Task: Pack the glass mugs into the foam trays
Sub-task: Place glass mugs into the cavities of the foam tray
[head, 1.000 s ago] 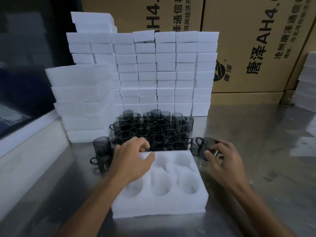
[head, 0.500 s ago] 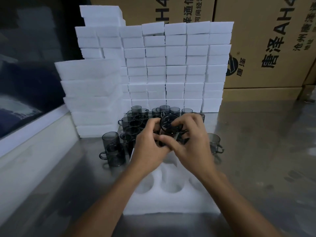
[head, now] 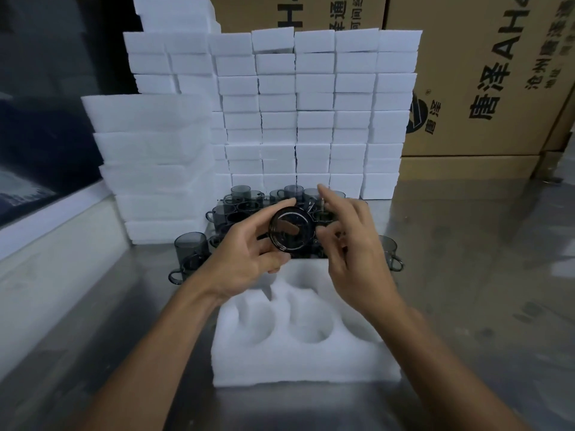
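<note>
Holding mug [head: 291, 229] above foam tray [head: 305, 362]

The glass mugs [head: 249, 209] clustered at mid-frame are smoky grey and see-through, darkening almost to black where they overlap. The tilted mug [head: 291, 230] at the centre shows a near-black ring of rim. The foam tray [head: 298, 365] at lower centre is plain white, its hollows shaded pale blue-grey. The foam stacks [head: 311, 113] behind are the same white, unpatterned. The cardboard boxes [head: 485, 73] at upper right are tan-brown with black printed lettering and a black round logo. The counter [head: 466, 275] is dull silver-grey with faint mottled reflections.
</note>
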